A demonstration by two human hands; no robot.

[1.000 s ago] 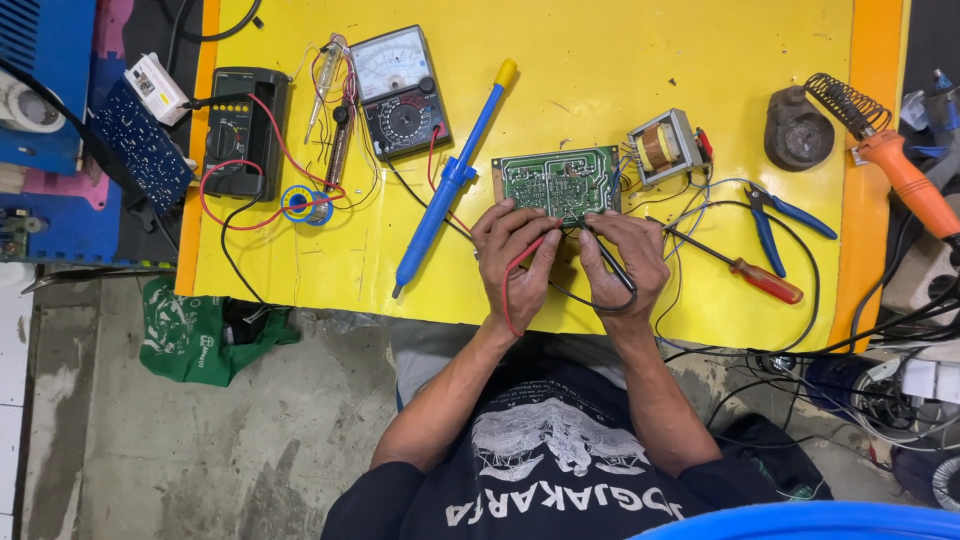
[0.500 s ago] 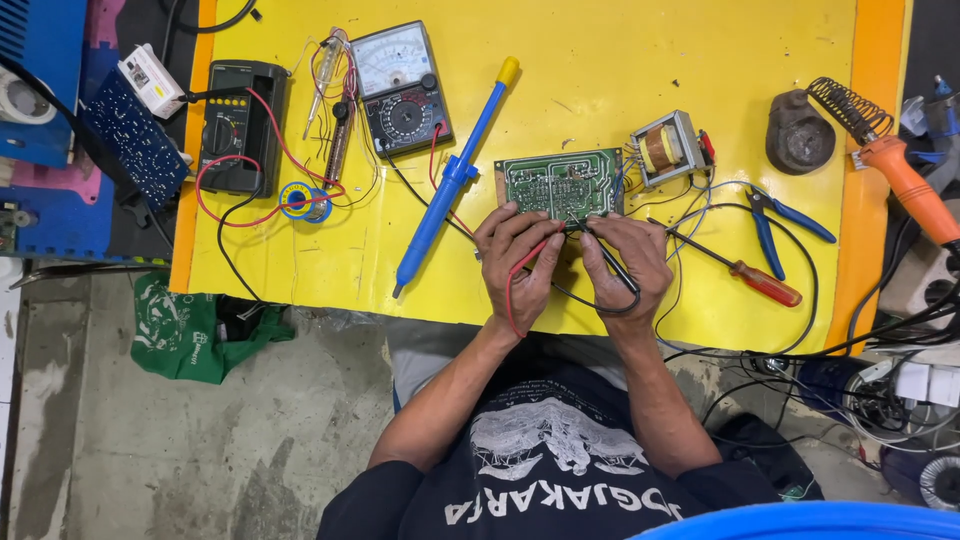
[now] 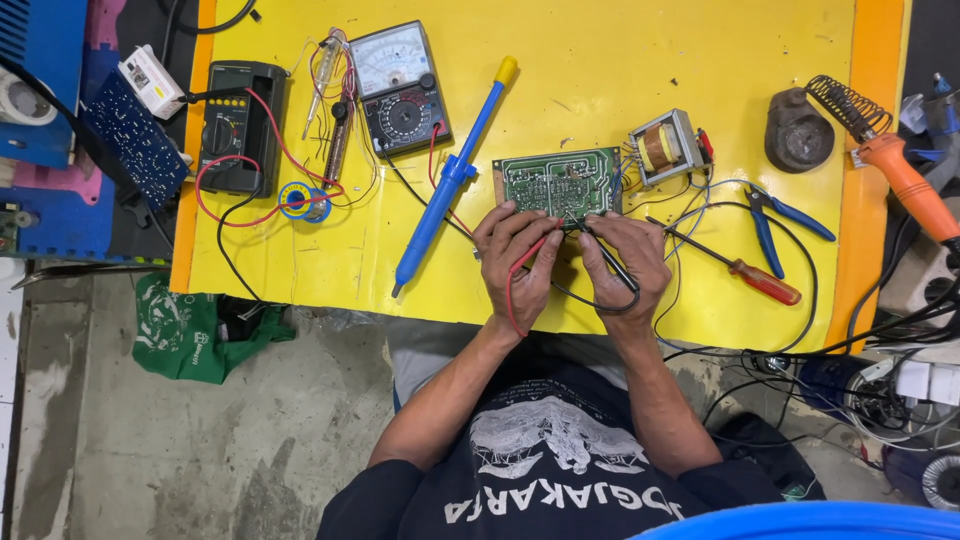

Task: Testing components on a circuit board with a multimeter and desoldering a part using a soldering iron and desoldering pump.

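Yellow-painted bench top [image 3: 620,60] with an orange edge strip, seen from overhead; grey concrete floor below it.

**Hands.** The green rectangular printed circuit board [image 3: 555,182] lies flat near the bench centre, at 12 o'clock from both hands. The left hand [image 3: 518,258] is closed around a thin red test probe [image 3: 532,250]. The right hand [image 3: 628,258] is closed around a thin black test probe [image 3: 612,258]. Both tips meet the near edge of the board, close together.

**Change.** Against the two earlier views, hands, probes and board keep the same positions. Only the framing has shifted slightly. Judged from this, a reading is being held on one pair of points, not moved along.

**Surroundings.**
- Small copper-wound transformer in a metal frame [image 3: 660,148]: at 2 o'clock, just beside the board and wired to it.
- Blue-barrelled desoldering pump with a yellow cap [image 3: 450,180]: at 9 o'clock, lying diagonally.
- Black analogue multimeter with a white dial face [image 3: 400,90]: at 10 o'clock.
- Black digital meter with red leads [image 3: 238,125]: further out at 9 o'clock.
- Blue-handled pliers [image 3: 785,215] and red-handled screwdriver [image 3: 745,275]: at 3 to 4 o'clock.
- Orange-handled soldering iron [image 3: 905,180]: at the far right edge.

**Obstructions.** Loose black wires loop under the right wrist and toward the screwdriver. They crowd the right side, and could snag the black probe lead.
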